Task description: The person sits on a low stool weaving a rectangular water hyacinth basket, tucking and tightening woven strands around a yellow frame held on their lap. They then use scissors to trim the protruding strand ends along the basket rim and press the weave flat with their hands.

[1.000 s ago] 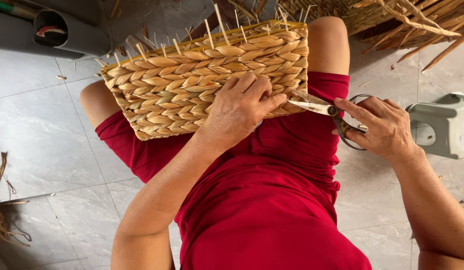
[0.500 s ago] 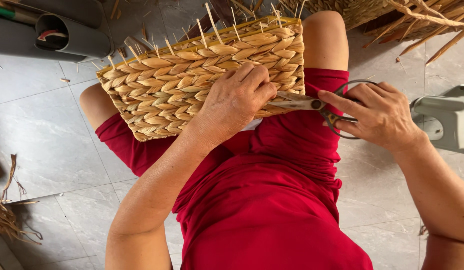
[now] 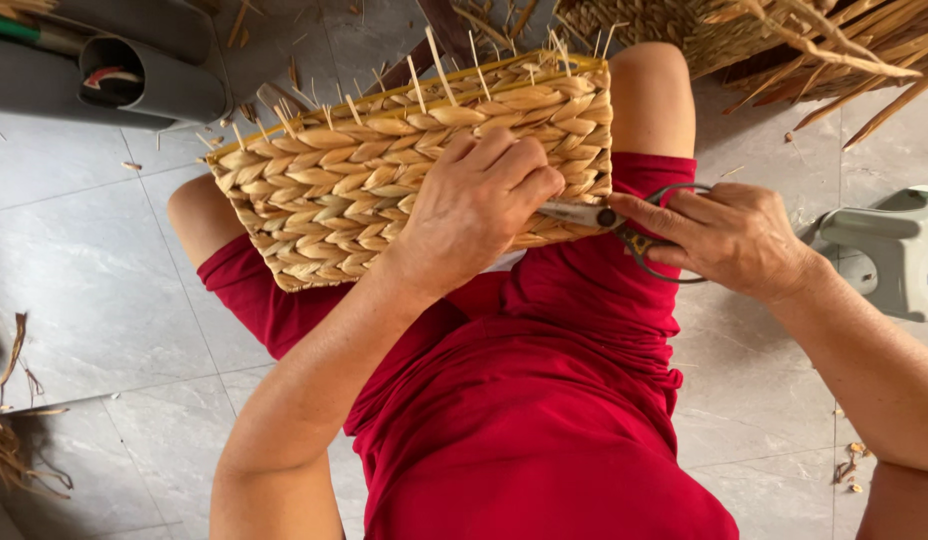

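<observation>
The basket (image 3: 384, 190) lies across my knees, its woven side up and stray straw ends sticking out along the far rim. My left hand (image 3: 474, 205) presses flat on the weave, fingers curled down near the lower right corner, pinning it. My right hand (image 3: 734, 240) grips the scissors (image 3: 624, 225) through the loops, blades nearly closed and pointing at that corner under my left fingers. I judge the clean way is to keep the blades flat against the weave and my fingertips clear.
</observation>
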